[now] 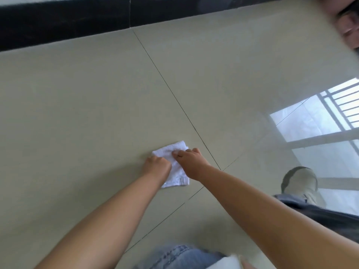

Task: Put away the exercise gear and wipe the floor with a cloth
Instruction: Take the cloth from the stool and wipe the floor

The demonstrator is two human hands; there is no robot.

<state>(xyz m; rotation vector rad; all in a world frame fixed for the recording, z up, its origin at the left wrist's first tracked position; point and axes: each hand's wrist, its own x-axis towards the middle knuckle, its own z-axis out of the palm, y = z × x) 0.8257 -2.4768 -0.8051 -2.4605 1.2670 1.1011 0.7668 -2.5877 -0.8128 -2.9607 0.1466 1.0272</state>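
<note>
White cloth (175, 164) on floor (87, 113), under left hand (157, 166), right hand (191, 162) fingers (177, 153)

1. Floor (87, 103): large pale beige glossy tiles, split by thin dark grout lines (174, 96); two lines are seen crossing just right of the cloth.
2. Black skirting band (64, 22) is seen along the far edge.
3. Window reflection (318, 121) is shown on tiles at right.
4. White folded cloth (175, 166) is laid flat on floor, pressed down by both hands.
</note>
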